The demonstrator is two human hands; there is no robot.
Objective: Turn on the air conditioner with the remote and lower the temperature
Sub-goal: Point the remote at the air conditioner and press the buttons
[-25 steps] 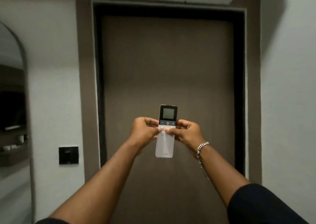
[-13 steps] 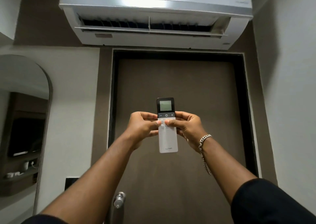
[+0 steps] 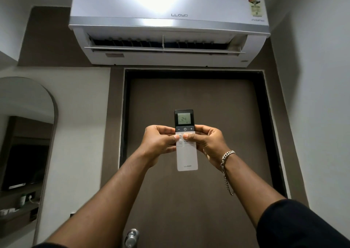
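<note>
Two hands, left hand and right hand, gripping one remote, one air conditioner above one door

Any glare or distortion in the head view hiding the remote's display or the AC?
Head view: a bright reflection washes out the air conditioner front panel above its logo; wide-angle distortion bows the door frame; the remote display reads 24 clearly, sharp between left hand and right hand.

Bare forearms. Silver chain bracelet on right wrist, loose end dangling. Dark sleeve lower right of frame; dark sleeve edge lower left.
</note>
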